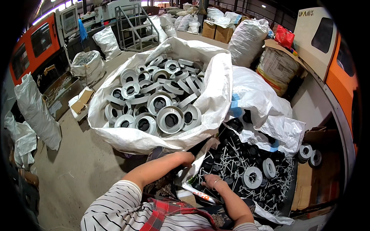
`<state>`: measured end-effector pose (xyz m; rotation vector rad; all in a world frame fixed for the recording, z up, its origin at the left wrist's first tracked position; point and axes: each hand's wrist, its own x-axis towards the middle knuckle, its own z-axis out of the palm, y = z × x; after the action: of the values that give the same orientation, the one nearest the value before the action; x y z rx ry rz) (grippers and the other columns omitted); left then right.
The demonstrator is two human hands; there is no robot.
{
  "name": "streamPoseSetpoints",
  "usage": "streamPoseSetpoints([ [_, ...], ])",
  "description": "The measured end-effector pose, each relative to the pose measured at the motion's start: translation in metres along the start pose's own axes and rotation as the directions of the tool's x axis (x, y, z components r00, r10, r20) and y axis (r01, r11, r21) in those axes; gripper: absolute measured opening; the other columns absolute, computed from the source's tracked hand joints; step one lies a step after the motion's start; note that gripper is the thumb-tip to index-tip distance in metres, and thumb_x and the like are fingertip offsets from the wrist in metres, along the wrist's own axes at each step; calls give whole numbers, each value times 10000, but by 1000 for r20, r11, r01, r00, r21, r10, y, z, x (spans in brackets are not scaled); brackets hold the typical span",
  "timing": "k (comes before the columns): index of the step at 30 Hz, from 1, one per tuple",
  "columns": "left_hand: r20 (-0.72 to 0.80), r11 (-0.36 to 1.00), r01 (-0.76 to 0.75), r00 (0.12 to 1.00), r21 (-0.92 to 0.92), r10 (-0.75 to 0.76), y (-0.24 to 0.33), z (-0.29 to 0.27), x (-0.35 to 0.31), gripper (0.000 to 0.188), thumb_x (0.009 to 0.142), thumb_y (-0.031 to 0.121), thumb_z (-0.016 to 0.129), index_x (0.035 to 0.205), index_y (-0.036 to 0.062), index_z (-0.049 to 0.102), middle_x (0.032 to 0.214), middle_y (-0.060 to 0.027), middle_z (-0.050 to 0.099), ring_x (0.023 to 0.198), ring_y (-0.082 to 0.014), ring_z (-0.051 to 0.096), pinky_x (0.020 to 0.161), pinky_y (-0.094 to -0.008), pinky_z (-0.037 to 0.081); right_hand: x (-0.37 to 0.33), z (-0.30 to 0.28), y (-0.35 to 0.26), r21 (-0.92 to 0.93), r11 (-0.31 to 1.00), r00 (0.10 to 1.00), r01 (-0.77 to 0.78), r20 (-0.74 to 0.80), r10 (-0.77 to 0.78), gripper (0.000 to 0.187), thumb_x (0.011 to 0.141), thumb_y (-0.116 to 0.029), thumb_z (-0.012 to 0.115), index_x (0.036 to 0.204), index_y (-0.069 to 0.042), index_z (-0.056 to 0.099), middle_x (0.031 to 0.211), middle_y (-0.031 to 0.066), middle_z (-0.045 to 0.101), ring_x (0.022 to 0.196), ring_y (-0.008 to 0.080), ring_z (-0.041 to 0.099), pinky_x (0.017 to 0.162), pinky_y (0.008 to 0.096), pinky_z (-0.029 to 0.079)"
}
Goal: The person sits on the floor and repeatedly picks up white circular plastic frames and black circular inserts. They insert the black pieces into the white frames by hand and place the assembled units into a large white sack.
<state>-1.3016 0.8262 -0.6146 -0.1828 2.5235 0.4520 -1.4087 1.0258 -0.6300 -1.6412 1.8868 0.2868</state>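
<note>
My left hand [187, 158] is bent down beside the white sack edge [200, 156] in front of me. Its fingers are curled and partly hidden, so what they hold does not show. To its right, my right hand [211, 181], with a bracelet at the wrist, is at the near left edge of a heap of black plastic parts [231, 175]. Its fingers look drawn together; anything in them is too small to make out. Thin grey plastic sprues [227, 159] lie over the heap. Two round grey-rimmed parts [252, 177] rest on its right side.
Ahead stands a large open white sack [217, 92] full of grey ring-shaped parts with black centres [170, 119]. A crumpled white sack [262, 92] covers the heap's far side. A cardboard box [304, 181] is at right. Orange machines [40, 36] and stuffed sacks [36, 109] stand around.
</note>
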Motion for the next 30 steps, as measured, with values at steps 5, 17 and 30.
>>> streamPoseSetpoints([
  [5, -13, 1000, 8, 1000, 21, -8, -7, 8, 5, 509, 766, 354, 639, 1165, 51, 554, 1086, -176, 610, 1032, -345, 566, 870, -416, 459, -4, -10, -9, 27, 999, 999, -30, 15, 30, 419, 831, -340, 593, 1061, 9, 559, 1020, 222, 620, 971, 360, 594, 832, 417, 477],
  [17, 20, 999, 37, 999, 5, -37, 3, -5, -7, 495, 776, 343, 624, 1176, 61, 546, 1106, -172, 603, 1039, -341, 566, 874, -417, 459, -1, -7, -4, 22, 999, 999, -40, 25, 39, 416, 839, -344, 586, 1065, 4, 550, 1035, 204, 621, 971, 352, 596, 825, 411, 480],
  [30, -60, 999, -32, 998, 30, 34, -8, 10, 3, 456, 755, 336, 636, 1093, 36, 577, 1005, -196, 629, 973, -360, 589, 832, -428, 473, 1, -6, -1, 21, 999, 999, -37, -9, 37, 458, 832, -394, 594, 1069, -5, 549, 1023, 215, 618, 967, 358, 596, 820, 428, 480],
])
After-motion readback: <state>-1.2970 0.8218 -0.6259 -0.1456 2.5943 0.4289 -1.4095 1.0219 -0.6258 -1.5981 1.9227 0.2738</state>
